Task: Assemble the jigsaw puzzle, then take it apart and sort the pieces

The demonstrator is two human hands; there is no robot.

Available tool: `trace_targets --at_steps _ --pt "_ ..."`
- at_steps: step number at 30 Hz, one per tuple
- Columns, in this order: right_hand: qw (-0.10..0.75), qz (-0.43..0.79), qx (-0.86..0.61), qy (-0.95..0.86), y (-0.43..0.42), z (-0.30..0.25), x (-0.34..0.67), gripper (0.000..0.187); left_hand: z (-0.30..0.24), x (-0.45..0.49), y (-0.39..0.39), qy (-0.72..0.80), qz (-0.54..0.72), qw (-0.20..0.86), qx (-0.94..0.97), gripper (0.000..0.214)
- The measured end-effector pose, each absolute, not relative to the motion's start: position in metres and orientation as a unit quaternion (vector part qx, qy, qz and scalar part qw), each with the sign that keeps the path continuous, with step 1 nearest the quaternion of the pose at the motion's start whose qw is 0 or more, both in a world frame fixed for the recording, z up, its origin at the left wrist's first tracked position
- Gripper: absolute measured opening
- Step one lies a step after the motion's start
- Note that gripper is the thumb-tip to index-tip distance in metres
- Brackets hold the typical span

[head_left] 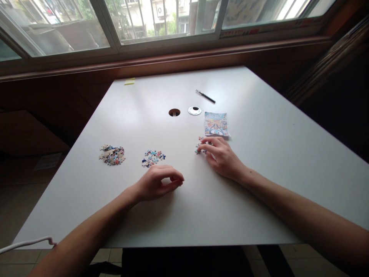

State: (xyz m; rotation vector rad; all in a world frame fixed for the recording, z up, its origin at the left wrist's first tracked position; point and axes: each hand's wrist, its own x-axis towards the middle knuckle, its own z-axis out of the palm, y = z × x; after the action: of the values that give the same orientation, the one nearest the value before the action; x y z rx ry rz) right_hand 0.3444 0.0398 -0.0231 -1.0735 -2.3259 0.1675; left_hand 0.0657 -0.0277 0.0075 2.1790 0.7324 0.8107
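Note:
My left hand (160, 182) rests near the middle of the white table (198, 215), its thumb and fingertips pressed together. Whether a small thing sits in that pinch I cannot make out. Just beyond it lies a loose pile of jigsaw puzzle pieces (153, 157), blue, white and red. Further left is a denser heap of puzzle pieces (113, 156), many with the plain tan side up. My right hand (219, 156) has its fingers bent and apart over a small group of puzzle pieces (198, 146), partly hidden beneath them. Behind that hand lies a colourful printed picture sheet (216, 124).
A black pen (205, 96) lies toward the back. Nearby are a round cable hole (174, 112) and its metal cover (194, 110). A yellow sticky note (129, 81) is at the far left edge. A white cable (31, 242) crosses the near left corner. Windows (170, 23) stand behind the table.

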Motion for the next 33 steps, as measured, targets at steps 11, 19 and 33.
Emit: trace_targets --at_steps 11,19,33 --pt "0.302 0.070 -0.390 -0.867 0.039 -0.023 0.344 0.015 0.007 0.065 -0.027 0.291 0.334 0.306 0.843 0.009" --pt "0.282 0.079 -0.387 -0.874 0.040 -0.024 0.344 0.015 0.003 0.058 -0.021 0.280 0.337 0.218 0.872 0.011" --pt "0.277 0.079 -0.386 -0.876 0.040 -0.024 0.344 0.015 0.024 -0.053 0.024 0.756 0.136 -0.141 0.624 0.032"
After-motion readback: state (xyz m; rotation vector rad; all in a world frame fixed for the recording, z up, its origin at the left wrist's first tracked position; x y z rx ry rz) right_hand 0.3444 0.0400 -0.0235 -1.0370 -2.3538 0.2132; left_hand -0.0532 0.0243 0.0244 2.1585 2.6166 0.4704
